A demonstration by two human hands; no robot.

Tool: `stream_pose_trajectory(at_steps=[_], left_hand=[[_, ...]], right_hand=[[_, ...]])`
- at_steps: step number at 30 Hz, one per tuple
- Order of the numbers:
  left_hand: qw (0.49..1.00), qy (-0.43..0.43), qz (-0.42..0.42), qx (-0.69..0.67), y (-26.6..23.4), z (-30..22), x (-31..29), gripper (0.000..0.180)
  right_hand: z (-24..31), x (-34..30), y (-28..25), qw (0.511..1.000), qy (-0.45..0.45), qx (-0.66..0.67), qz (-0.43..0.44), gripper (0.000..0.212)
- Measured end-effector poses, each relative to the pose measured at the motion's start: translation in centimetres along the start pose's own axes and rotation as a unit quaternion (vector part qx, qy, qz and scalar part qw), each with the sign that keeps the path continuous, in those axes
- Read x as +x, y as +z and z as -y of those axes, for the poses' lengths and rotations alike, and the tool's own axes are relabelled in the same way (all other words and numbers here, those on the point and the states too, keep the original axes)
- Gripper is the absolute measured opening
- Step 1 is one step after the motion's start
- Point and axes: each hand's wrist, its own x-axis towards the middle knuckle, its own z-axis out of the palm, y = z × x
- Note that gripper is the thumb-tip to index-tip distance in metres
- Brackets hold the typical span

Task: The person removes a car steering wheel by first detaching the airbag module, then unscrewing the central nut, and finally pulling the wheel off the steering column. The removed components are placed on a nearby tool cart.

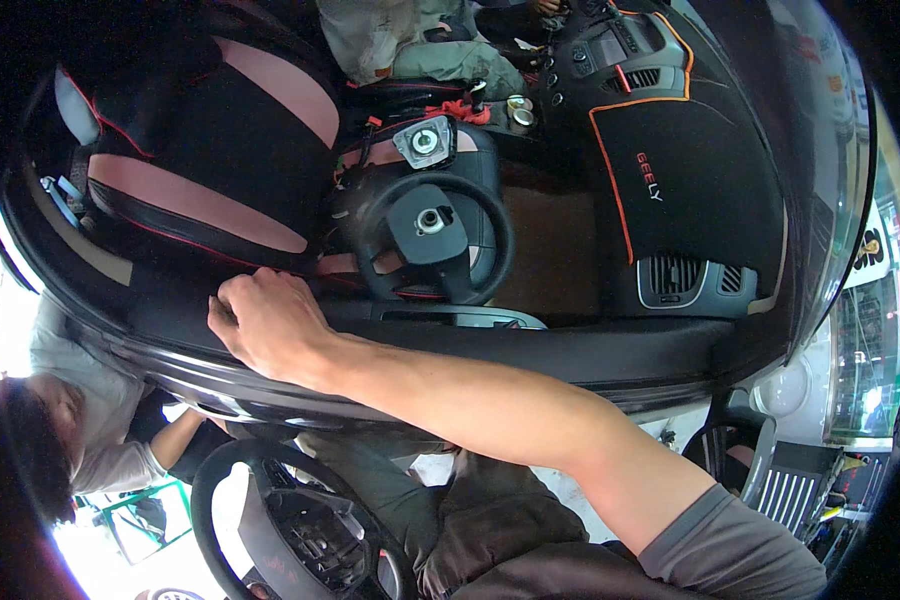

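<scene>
My right arm reaches across from the lower right, and my right hand (pixel 270 325) lies over the top edge of a car door (pixel 560 355), its fingers curled. Whether anything is inside the fingers is hidden. My left hand does not show. Beyond the door, a dark steering wheel (pixel 502 262) lies on the front edge of a car seat, its grey centre and round metal hub upward. Just past it is a grey part with a round metal middle (pixel 425 142). Below my forearm, near my legs, is another dark steering wheel (pixel 208 500) with its centre uncovered.
A black and pink car seat (pixel 215 120) fills the upper left. A dark dashboard mat with orange edging (pixel 685 175) and an air vent (pixel 672 280) are at right. One person's grey-clad legs (pixel 450 68) show inside the car; another person (pixel 100 400) is outside at left.
</scene>
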Motion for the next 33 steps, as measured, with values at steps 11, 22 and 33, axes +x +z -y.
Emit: stream_pose_trajectory(at_steps=[11,22,33], left_hand=[[0.986,-0.039,-0.159,0.025,1.6,0.0,-0.3,0.033],[0.996,-0.02,-0.089,0.01,2.1,0.3,0.2,0.029],[0.99,-0.021,-0.133,0.031,0.5,0.3,-1.6,0.066]], right_hand=[[0.1,0.0,-0.7,1.0,0.008,0.012,0.024,0.03],[0.2,0.1,-1.2,0.999,0.017,0.023,0.024,0.034],[-0.1,0.2,-0.4,0.999,0.016,0.021,0.027,0.035]])
